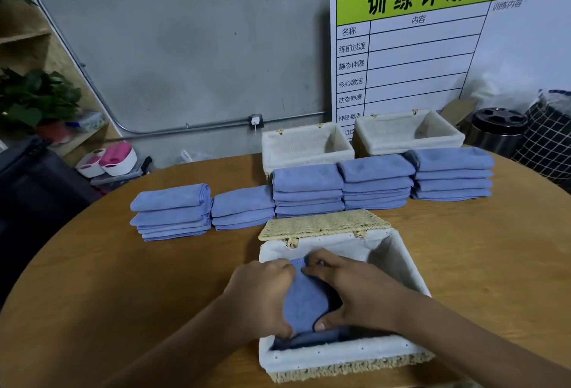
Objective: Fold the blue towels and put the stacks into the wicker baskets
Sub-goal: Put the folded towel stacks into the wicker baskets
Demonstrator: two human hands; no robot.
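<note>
We've got both grips on one towel (304,298) inside the near basket (343,353): left grip (262,295) and right grip (355,292) curled round its edges. Five stacks (309,190) beyond the grips on the counter (123,279).

We have a single view, worn on the person's head, looking forward and steeply down over the round wooden table (463,279). We sit closest to the lined wicker basket (343,353) at 6 o'clock, near enough that both forearms enter from the bottom edge. The wide lens bends the table rim. Towards 12 o'clock our sight reaches the grey wall (185,47), with a white chart board (432,57) at 1 o'clock. No second view shares this scene.
</note>
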